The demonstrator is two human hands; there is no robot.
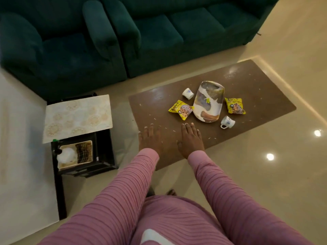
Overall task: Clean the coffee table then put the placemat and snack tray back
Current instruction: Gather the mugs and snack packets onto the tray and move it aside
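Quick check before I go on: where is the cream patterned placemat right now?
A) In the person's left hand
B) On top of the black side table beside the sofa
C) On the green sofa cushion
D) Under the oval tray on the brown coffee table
B: the cream patterned placemat lies flat on the black side table, apart from the brown coffee table; both hands are empty.

Dark green sofa (185, 32), matching armchair (58, 46) behind; black side table (106, 156) left.

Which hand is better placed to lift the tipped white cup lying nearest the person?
The right hand: it hovers open closer to the tipped white cup on the brown coffee table; the left hand is farther away.
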